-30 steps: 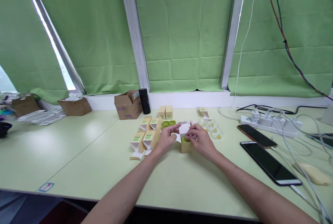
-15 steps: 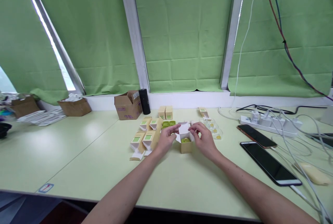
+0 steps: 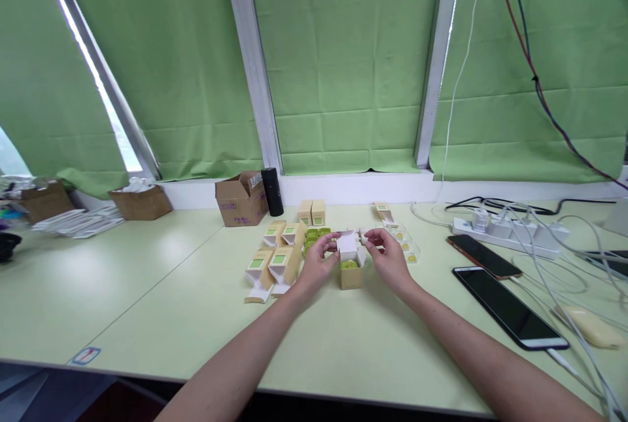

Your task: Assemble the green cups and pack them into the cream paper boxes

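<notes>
A small tan cardboard box (image 3: 352, 278) stands upright in front of me, its white-lined lid raised and a yellow-green item (image 3: 350, 265) inside. My left hand (image 3: 318, 263) is at its left side, fingers bent and closed on the lid and flap edge. To the right is my right hand (image 3: 387, 257), thumb and index finger curved but apart beside the right side flap (image 3: 362, 255). Behind my left hand lie green containers (image 3: 314, 235), partly covered. Several tan boxes with green labels (image 3: 279, 263) lie to the left, with white flaps folded out.
Two closed tan boxes (image 3: 313, 212) stand farther back. A clear plastic tray with yellow bits (image 3: 406, 245) lies beyond my right hand. Phones (image 3: 510, 307), cables and a white power strip (image 3: 510, 235) occupy the right side. A brown carton (image 3: 240, 201) and black cylinder (image 3: 272, 191) stand back left.
My left hand has shifted slightly right and its fingers bend more at the box. The right hand has moved a little right, uncovering the side flap. The box stays in place.
</notes>
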Motion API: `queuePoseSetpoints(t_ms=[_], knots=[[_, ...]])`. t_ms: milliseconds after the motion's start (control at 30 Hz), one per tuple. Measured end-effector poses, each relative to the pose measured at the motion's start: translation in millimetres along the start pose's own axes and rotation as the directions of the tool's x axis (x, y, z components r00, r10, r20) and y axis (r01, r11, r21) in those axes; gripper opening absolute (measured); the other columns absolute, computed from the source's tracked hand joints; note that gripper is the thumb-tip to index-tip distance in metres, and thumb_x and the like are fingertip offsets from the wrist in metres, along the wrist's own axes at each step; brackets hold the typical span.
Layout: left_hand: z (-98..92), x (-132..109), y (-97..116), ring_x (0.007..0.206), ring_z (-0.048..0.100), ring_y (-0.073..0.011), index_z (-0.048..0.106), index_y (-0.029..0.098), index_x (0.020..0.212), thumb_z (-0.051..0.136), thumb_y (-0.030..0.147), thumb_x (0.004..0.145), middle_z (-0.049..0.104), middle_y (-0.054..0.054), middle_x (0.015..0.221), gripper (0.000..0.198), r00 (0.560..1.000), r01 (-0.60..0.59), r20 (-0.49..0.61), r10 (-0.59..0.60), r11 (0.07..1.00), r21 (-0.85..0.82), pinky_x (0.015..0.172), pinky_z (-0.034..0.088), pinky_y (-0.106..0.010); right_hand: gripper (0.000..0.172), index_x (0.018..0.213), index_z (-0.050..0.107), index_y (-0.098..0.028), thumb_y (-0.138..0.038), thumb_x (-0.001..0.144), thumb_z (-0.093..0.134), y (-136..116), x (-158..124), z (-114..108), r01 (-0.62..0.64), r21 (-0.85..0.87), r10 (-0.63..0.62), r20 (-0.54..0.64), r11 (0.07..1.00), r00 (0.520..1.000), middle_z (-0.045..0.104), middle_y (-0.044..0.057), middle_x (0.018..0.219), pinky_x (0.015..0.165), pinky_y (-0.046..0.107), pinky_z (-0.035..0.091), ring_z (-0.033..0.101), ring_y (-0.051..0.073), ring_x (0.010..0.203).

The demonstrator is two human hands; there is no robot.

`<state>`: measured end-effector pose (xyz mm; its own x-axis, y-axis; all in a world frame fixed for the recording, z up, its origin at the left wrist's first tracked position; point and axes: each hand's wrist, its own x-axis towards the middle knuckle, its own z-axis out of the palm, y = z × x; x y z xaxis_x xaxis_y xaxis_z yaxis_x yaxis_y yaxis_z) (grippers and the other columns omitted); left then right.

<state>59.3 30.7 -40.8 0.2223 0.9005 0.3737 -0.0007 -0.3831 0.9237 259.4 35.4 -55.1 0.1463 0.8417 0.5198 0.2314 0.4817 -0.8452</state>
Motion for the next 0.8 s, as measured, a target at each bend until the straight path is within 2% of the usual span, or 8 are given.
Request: queuePoseSetpoints(t_ms=[133, 300, 800], knots=[[4.1, -2, 2, 0.101, 0.068, -0.0229, 0.06, 0.017, 0.129, 0.073, 0.026, 0.083, 0.073, -0.01, 0.102, 0.048, 1.0, 0.003, -0.014, -0.003, 0.999, 0.042, 0.089, 0.051, -0.033, 0.028, 0.101, 0.064, -0.022, -0.044, 0.084, 0.064, -2, -1, 2, -0.037, 0.012, 0.037, 0.002, 0.999, 0.999, 0.068, 0.008, 0.096, 0.077, 0.038, 0.051, 0.063, 0.025, 0.087], [7.5, -5, 1, 0.099, 0.067, -0.0225, 0.056, 0.019, 0.129, 0.075, 0.029, 0.084, 0.073, -0.01, 0.106, 0.05, 1.0, 0.019, -0.008, -0.019, 0.999, 0.026, 0.088, 0.05, -0.034, 0.032, 0.103, 0.064, -0.022, -0.045, 0.081, 0.064, -2, -2, 2, -0.053, 0.011, 0.053, 0.004, 0.999, 0.999, 0.067, 0.008, 0.097, 0.072, 0.036, 0.05, 0.062, 0.023, 0.083], [11.3, -8, -3, 0.103, 0.067, -0.0221, 0.051, 0.02, 0.131, 0.071, 0.02, 0.083, 0.074, -0.011, 0.113, 0.052, 0.999, 0.045, -0.024, -0.044, 0.999, 0.02, 0.089, 0.049, -0.033, 0.031, 0.104, 0.061, -0.022, -0.038, 0.077, 0.061, 1, -1, 3, -0.05, 0.013, 0.05, 0.012, 0.999, 0.999, 0.064, 0.004, 0.094, 0.072, 0.035, 0.05, 0.06, 0.02, 0.075]])
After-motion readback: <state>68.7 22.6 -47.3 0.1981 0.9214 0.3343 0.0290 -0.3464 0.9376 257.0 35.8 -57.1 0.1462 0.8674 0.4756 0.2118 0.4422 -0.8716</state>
